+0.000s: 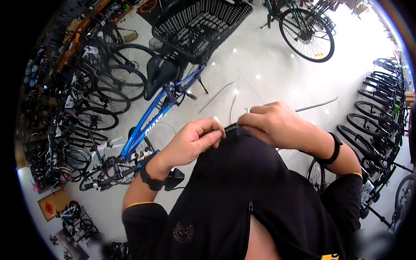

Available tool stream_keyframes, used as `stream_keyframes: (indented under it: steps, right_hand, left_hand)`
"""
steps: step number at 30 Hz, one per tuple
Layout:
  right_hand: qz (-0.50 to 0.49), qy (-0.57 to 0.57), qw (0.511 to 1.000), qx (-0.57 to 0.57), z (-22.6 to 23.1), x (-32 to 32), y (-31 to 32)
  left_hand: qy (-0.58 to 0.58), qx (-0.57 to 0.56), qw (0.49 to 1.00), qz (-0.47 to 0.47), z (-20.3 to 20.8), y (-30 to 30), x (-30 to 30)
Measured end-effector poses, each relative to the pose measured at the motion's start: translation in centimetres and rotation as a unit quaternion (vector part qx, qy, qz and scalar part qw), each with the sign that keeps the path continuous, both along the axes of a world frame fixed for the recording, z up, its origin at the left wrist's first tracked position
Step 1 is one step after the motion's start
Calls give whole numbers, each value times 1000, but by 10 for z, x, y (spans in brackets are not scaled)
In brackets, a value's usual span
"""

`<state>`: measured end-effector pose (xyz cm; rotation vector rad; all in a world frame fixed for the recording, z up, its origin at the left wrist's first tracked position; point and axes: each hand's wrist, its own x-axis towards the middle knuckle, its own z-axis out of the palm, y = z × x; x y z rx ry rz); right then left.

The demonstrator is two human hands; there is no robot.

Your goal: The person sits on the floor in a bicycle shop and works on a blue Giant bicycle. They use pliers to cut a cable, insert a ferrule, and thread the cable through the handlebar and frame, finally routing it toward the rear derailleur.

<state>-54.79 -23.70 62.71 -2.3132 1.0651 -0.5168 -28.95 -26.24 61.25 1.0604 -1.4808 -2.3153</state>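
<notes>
Black zipped fabric shirt (216,186) lay nearest, while both hands (195,141) (275,123), grips closed, apparently pinched a slim black band (234,131), presumably light, pliable, best end-held.

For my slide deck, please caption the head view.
Left hand and right hand close together at the lower front of a dark shirt, with a blue bicycle to the left.

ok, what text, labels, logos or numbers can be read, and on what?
Blue bicycle: white frame lettering, legible, wording withheld.
Black shirt: chest emblem, too faint to read.
Yellow patch: dark characters, cut off.
Red sign: too small.
White tags at left: too small, blurred.
</notes>
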Motion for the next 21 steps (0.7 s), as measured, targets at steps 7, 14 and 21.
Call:
stream_keyframes:
  steps: [7, 14, 21]
  right_hand:
    - [-1, -37, 996, 83, -13, 10, 54]
    - [-2, -109, 981, 161, -24, 19, 46]
    - [-2, -131, 965, 225, -28, 25, 41]
  left_hand:
    - [12, -40, 996, -74, -23, 34, 0]
    - [-6, -43, 996, -79, -30, 29, 6]
    - [12, -30, 996, -87, -34, 25, 11]
